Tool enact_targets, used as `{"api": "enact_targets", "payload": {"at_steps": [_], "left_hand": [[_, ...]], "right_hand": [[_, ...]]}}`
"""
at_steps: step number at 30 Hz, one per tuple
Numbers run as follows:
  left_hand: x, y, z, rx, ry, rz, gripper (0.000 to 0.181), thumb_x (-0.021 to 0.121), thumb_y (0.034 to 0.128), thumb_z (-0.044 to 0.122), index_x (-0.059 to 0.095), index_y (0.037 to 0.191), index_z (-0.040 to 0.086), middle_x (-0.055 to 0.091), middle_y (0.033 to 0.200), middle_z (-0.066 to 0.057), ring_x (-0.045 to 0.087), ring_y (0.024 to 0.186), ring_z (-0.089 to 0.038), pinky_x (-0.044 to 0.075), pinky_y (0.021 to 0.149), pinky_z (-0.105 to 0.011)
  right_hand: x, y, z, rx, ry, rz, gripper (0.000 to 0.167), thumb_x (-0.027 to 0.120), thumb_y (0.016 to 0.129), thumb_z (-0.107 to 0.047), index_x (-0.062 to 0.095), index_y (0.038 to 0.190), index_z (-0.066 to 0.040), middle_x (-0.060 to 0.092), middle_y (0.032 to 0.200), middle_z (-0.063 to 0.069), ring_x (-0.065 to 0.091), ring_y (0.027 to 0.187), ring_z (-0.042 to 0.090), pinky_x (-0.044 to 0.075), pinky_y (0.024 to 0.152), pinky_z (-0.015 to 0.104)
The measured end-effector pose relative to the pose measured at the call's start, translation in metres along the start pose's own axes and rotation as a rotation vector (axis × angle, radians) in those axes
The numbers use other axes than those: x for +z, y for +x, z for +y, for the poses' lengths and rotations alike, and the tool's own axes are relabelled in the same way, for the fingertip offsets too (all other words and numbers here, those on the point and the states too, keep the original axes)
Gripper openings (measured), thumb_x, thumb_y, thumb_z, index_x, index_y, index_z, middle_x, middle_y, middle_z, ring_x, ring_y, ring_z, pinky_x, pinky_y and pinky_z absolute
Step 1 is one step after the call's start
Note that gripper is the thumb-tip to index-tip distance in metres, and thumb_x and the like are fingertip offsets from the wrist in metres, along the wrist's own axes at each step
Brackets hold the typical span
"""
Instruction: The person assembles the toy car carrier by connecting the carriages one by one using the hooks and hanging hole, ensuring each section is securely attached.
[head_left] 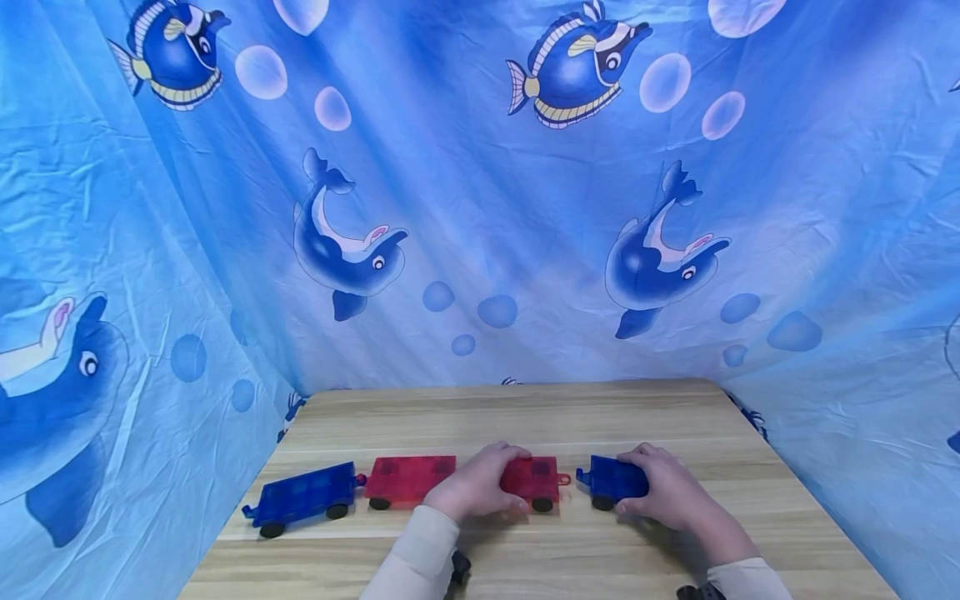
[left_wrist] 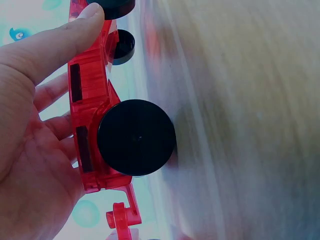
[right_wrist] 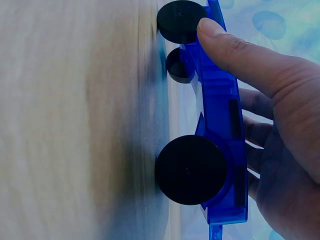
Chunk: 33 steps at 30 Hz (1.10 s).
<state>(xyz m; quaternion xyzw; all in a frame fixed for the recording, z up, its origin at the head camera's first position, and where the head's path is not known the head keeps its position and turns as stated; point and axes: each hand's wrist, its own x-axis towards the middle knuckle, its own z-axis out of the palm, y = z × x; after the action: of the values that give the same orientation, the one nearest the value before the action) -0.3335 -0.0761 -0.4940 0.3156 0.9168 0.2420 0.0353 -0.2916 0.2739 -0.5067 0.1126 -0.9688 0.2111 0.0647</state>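
Note:
My left hand (head_left: 480, 483) grips a red toy train car (head_left: 531, 475) on black wheels, its thumb on the near side in the left wrist view. My right hand (head_left: 666, 487) holds a blue toy train car (head_left: 611, 477) by its right part, thumb beside a wheel (right_wrist: 182, 21). A small gap separates the red car's ring (head_left: 564, 479) from the blue car's hook (head_left: 582, 476). Left of my left hand stands another red section (head_left: 412, 479), and my hand hides where it meets the held car. A second blue car (head_left: 306, 496) adjoins its left end, slightly angled.
All the cars stand in a row across a wood-grain table (head_left: 510, 417). Blue cloth (head_left: 495, 208) printed with dolphins and fish hangs behind the table and along both sides.

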Motion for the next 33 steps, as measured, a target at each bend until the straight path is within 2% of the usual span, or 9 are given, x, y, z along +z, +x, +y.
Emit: {"api": "enact_targets", "payload": {"at_steps": [9, 15, 33], "left_hand": [[-0.007, -0.003, -0.004, -0.009, -0.031, 0.003, 0.081, 0.093, 0.0793, 0.041, 0.057, 0.149, 0.023, 0.056, 0.139, 0.006, 0.053, 0.131, -0.017, 0.049, 0.107, -0.039], [-0.009, -0.004, -0.007, -0.022, -0.051, 0.006, 0.081, 0.094, 0.0782, 0.04, 0.058, 0.149, 0.023, 0.057, 0.136, 0.006, 0.055, 0.127, -0.017, 0.051, 0.104, -0.04], [-0.008, -0.003, -0.007, 0.005, -0.028, -0.003, 0.078, 0.093, 0.0802, 0.037, 0.058, 0.148, 0.025, 0.056, 0.141, 0.007, 0.054, 0.13, -0.017, 0.051, 0.105, -0.039]], "right_hand": [[0.001, -0.001, -0.004, -0.038, -0.006, 0.012, 0.084, 0.097, 0.066, -0.051, 0.069, 0.135, -0.013, 0.064, 0.115, -0.002, 0.06, 0.113, 0.027, 0.048, 0.099, 0.058], [0.002, -0.002, -0.009, -0.059, -0.001, 0.01, 0.085, 0.097, 0.065, -0.052, 0.069, 0.135, -0.012, 0.064, 0.115, -0.003, 0.061, 0.113, 0.026, 0.047, 0.099, 0.059], [0.009, -0.002, -0.02, -0.117, 0.024, 0.013, 0.082, 0.098, 0.064, -0.051, 0.071, 0.132, -0.014, 0.062, 0.114, -0.009, 0.06, 0.112, 0.023, 0.046, 0.1, 0.058]]}}
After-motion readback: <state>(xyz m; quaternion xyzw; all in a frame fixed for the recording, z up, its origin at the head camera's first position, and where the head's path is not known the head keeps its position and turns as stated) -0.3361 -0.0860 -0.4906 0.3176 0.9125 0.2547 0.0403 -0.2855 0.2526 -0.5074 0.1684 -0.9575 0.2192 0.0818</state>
